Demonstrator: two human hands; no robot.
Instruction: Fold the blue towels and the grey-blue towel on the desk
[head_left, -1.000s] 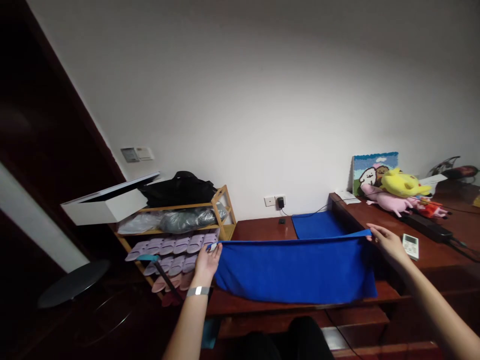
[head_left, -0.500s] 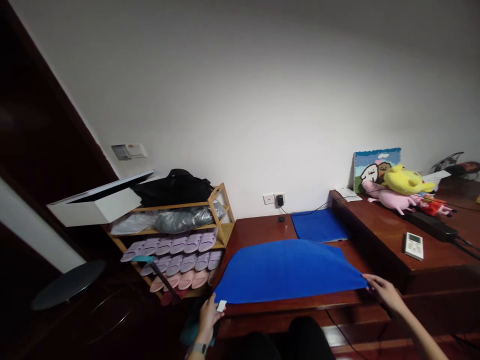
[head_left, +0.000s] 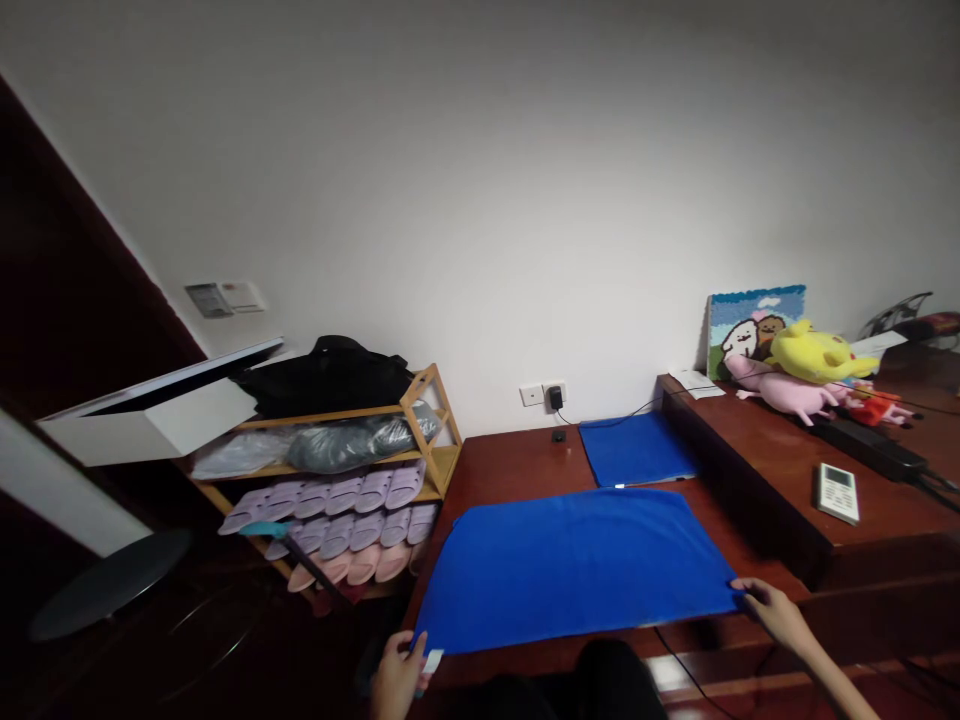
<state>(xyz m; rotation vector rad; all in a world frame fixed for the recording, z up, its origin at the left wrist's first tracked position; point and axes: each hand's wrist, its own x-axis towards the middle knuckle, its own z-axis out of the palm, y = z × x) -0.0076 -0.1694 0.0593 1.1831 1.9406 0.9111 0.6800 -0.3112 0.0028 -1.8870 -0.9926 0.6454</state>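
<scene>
A blue cloth (head_left: pixel 570 570) is stretched out over the dark red wooden tabletop (head_left: pixel 510 465). My left hand (head_left: pixel 399 672) pinches its near left corner, where a small white tag (head_left: pixel 433 660) sticks out. At the near right corner, my right hand (head_left: pixel 769 605) holds the cloth between thumb and fingers. The far edge lies on the wood, and its far left corner looks rounded or folded. Behind it, close to the wall, a second piece of blue cloth (head_left: pixel 637 447) lies flat as a smaller rectangle.
A shoe rack (head_left: pixel 442 462) with several slippers and a black bag (head_left: pixel 330 378) stands at left. On the raised wooden surface at right are a white remote (head_left: pixel 838 492), plush toys (head_left: pixel 814 358) and a picture (head_left: pixel 754 325). A plug (head_left: pixel 555 398) sits in the wall socket.
Both hands have come down and nearer to me with the cloth's near edge, the left one more. The cloth now lies flatter and covers more of the tabletop. The view has shifted slightly.
</scene>
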